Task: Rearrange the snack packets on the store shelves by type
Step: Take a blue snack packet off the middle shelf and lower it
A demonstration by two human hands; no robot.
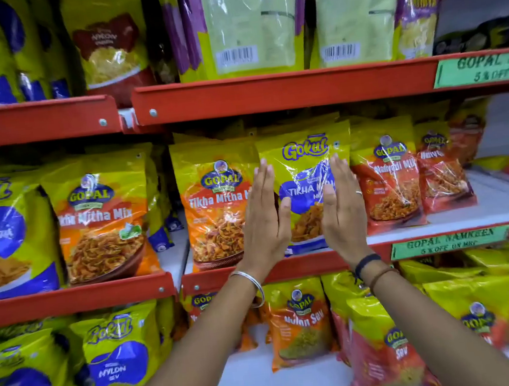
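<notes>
A yellow and blue Gokul Tikha Mitha packet point(305, 168) stands upright on the middle shelf point(408, 229), between an orange Gopal Tikha Mitha Mix packet point(213, 203) and a red Gopal packet point(388, 178). My left hand point(264, 220) is flat with fingers straight, against the Gokul packet's left edge. My right hand point(341, 205) is flat against its right edge. Both palms face each other with the packet between them. Whether the palms press on it I cannot tell.
Left section holds another Gopal Tikha Mitha Mix packet point(102, 218) and blue Gokul packets point(0, 238). The lower shelf carries a Gokul Nylon Sev packet point(116, 358) and a Gopal Nylon Sev packet point(298, 320). The top shelf has purple and green packets point(248, 23). A green offer label point(450, 241) sits on the red shelf edge.
</notes>
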